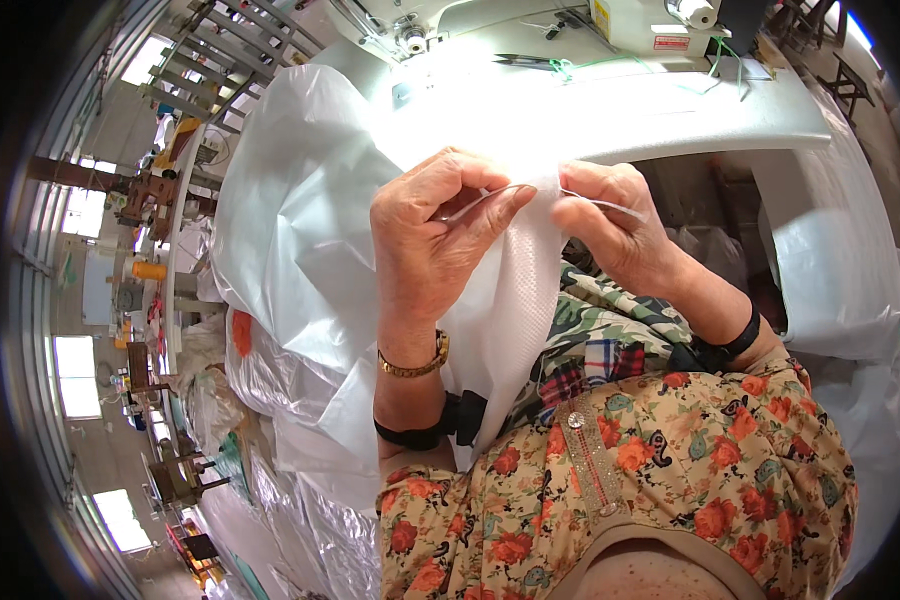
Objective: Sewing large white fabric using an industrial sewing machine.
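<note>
White woven fabric (515, 290) pinched by left hand (432, 235) and right hand (610, 225); sewing machine (530, 30) on counter (670, 110) beyond

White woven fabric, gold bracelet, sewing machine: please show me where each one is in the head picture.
White woven fabric (515, 290): head view, on the strip hanging below the two hands.
Gold bracelet (415, 366): head view, on its links at the left wrist.
Sewing machine (530, 15): head view, on its white body.
</note>
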`<state>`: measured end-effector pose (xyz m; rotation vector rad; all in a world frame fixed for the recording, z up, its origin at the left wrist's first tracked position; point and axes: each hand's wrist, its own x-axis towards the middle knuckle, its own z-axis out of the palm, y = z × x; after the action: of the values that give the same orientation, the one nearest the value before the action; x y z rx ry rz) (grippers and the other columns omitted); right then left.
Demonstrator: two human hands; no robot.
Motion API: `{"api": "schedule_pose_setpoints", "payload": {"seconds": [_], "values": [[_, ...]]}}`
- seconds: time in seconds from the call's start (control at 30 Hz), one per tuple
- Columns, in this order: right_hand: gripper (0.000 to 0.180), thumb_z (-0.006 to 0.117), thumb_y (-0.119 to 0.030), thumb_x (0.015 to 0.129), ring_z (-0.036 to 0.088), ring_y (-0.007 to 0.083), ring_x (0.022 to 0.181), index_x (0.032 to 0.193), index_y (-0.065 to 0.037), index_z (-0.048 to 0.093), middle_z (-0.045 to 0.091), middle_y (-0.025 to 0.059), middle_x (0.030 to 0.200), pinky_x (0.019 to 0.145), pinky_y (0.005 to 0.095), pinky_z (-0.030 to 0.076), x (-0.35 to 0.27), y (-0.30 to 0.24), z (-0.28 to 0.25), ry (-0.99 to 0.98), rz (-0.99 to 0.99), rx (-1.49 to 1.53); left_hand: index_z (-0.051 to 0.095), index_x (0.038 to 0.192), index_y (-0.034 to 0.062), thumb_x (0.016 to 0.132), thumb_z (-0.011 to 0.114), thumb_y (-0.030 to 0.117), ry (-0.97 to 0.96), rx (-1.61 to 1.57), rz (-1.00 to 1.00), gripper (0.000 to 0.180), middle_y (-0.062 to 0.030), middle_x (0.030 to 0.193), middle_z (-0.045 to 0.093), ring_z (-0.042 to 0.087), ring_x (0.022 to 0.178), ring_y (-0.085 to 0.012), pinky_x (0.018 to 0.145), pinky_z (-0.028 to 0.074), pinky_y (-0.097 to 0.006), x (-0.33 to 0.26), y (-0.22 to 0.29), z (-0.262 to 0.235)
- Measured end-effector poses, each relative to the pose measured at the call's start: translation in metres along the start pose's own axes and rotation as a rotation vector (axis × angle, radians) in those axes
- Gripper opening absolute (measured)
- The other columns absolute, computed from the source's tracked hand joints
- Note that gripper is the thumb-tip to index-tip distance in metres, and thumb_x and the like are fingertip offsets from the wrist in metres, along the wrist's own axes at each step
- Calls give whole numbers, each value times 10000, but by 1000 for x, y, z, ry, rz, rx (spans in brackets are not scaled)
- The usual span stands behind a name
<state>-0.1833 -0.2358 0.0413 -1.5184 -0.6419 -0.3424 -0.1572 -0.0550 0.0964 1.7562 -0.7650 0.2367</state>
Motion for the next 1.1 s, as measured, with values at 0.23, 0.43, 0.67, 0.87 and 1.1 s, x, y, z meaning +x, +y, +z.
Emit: {"api": "schedule_pose_setpoints", "payload": {"seconds": [0.23,0.43,0.67,0.87,1.1], "values": [[229,571,-146,981,388,121,551,833,28,594,428,61,613,492,305,332,4,-12,-1,9,-35,-136,664,823,-11,768,773,14,-87,130,26,125,-40,778,622,565,653,-69,561,430,-208,4,7,-8],[127,612,-71,925,498,238,560,878,44,634,539,116,661,518,326,395,7,-11,-12,0,-279,-265,632,789,-10,738,790,41,-240,444,167,174,-68,880,629,574,713,-117,621,450,-245,7,1,-60],[165,605,-97,937,523,215,588,878,52,647,579,102,693,558,313,421,9,-15,-14,34,-333,-288,591,806,-11,766,751,-5,-181,469,-28,165,-29,827,576,457,612,-78,570,406,-229,-8,1,-92],[218,571,-120,978,405,151,566,835,43,595,463,72,647,528,276,369,4,-16,-10,149,-85,-252,533,818,59,802,735,-20,-264,21,-314,217,61,774,492,434,656,-9,590,372,-170,-8,39,-107],[210,551,-132,991,414,153,575,852,25,567,468,74,660,534,268,380,4,-21,-4,162,-103,-126,621,1048,47,746,792,44,-189,330,-412,347,37,822,574,541,708,-63,614,432,-206,-7,37,-100]]}}
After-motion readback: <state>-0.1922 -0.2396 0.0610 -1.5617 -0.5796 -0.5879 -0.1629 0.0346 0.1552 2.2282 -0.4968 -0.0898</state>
